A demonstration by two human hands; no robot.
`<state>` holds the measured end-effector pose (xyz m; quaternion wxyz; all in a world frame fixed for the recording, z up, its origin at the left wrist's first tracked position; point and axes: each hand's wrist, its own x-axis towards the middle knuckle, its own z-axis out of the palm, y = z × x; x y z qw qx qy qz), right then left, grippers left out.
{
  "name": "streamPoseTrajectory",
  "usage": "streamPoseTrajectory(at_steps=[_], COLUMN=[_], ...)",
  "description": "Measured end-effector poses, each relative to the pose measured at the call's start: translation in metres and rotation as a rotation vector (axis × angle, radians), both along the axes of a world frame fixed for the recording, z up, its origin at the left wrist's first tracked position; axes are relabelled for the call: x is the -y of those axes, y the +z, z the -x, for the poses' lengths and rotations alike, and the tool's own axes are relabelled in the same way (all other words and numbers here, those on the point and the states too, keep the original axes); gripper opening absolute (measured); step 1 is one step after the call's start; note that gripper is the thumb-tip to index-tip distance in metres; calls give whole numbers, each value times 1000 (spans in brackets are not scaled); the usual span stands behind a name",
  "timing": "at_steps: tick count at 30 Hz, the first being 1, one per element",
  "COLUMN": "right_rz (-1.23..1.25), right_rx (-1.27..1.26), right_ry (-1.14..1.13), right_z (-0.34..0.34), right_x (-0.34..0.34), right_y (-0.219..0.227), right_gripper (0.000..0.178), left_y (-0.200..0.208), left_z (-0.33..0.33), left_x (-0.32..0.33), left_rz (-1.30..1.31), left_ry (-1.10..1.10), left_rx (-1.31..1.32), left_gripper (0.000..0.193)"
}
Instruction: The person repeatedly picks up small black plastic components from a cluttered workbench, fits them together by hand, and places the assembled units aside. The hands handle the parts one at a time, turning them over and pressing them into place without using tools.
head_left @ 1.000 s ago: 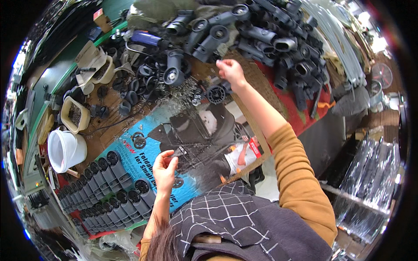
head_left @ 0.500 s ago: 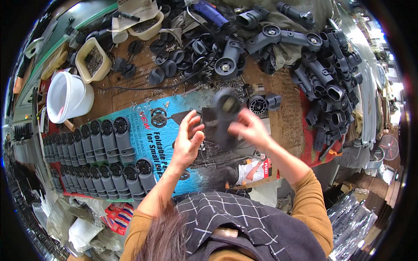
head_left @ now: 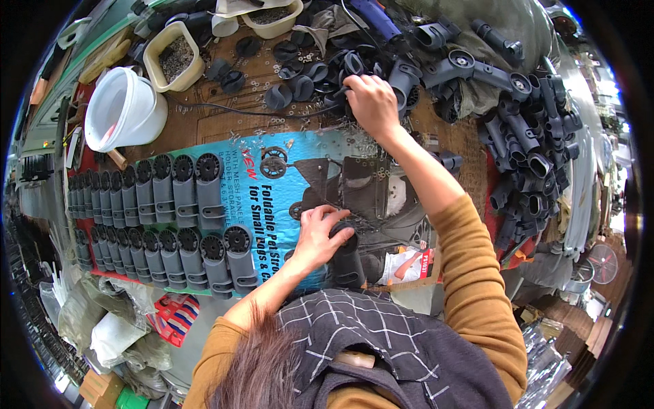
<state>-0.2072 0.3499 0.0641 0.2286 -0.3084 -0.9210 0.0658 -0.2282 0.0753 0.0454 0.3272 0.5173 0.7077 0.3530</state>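
Observation:
A dark grey plastic tube joint (head_left: 349,264) with a round end lies close to my body on the printed blue sheet (head_left: 272,198). Around its round end curve the thumb and fingers of my left hand (head_left: 315,237). Farther off, my right hand (head_left: 376,105) dips into a pile of black round caps (head_left: 317,71). Its fingers are bent, and the hand hides what its fingertips hold. To the left, similar grey joints with black wheel-like discs stand in two rows (head_left: 184,198).
A white bucket (head_left: 146,119) and a cream tub of small metal bits (head_left: 194,71) stand far left. A blue power tool (head_left: 376,19) lies at the back, its cord crossing the table. Loose grey joints (head_left: 521,146) heap at the right. Small washers and screws are scattered about.
My right hand has left the grey joint and moved away to the black caps. The joint has come down nearer my body, with my left hand at it. The view has shifted slightly.

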Motion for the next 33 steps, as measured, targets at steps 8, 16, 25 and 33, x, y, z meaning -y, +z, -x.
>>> streamPoseTrajectory(at_steps=[8,16,25,33], right_rz=[295,992,960,1399], right_rx=[-423,-461,-183,-273], right_ry=[29,-401,-393,-320], right_z=[-98,-137,-146,-149], right_x=[158,221,240,228], right_y=[41,35,-3,-21], right_gripper=[23,15,24,31], left_y=[36,34,3,-26], left_z=[19,2,-7,-4], left_x=[-32,18,48,41], left_rz=[-47,65,259,294], left_ry=[407,223,285,93], left_rx=[1213,1029,395,493], left_gripper=[34,29,34,53])
